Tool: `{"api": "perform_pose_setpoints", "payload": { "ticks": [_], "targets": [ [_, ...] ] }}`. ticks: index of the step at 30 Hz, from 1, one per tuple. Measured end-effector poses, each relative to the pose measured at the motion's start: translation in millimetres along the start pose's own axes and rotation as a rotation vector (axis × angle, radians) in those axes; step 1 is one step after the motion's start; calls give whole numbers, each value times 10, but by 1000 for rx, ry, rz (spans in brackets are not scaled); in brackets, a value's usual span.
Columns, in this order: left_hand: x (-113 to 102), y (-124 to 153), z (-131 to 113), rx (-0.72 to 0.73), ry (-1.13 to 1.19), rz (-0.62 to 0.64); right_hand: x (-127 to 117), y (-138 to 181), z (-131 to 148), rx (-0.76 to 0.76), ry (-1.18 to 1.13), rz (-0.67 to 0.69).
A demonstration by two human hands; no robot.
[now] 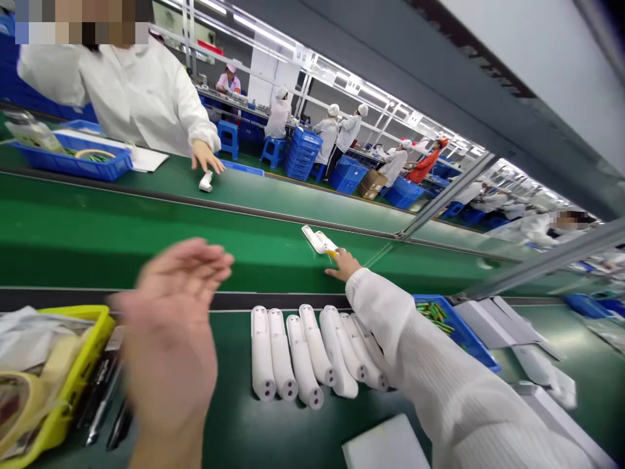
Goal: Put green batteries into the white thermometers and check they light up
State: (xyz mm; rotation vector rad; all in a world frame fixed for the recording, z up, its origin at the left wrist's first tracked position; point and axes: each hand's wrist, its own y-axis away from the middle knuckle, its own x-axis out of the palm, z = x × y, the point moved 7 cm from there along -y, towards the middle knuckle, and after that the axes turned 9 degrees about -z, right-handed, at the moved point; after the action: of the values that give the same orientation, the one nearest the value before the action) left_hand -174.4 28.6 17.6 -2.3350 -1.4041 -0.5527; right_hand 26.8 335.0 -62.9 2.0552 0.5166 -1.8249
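Observation:
My left hand (168,326) hovers close to the camera, blurred, its fingers stretched out and holding nothing. My right hand (344,264) reaches out over the green conveyor belt (97,241); its fingertips touch a white plastic handle piece (317,241) with a yellow tip lying on the belt. Whether the fingers grip it I cannot make out. A row of several white handle pieces (303,352) lies side by side on the near work surface, under my right sleeve.
A yellow bin (73,378) with tape rolls and bags sits at near left, dark tools (105,397) beside it. A blue bin (454,326) of green parts stands at right. Across the belt a person's hand (205,156) rests by another white piece (206,181); a blue tray (73,163) stands far left.

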Motion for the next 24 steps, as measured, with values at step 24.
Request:
{"api": "perform_pose_setpoints", "payload": {
  "ticks": [24],
  "targets": [
    [126,141,1197,-73,-1167,612,-282,577,917,94,-888,199]
  ]
}}
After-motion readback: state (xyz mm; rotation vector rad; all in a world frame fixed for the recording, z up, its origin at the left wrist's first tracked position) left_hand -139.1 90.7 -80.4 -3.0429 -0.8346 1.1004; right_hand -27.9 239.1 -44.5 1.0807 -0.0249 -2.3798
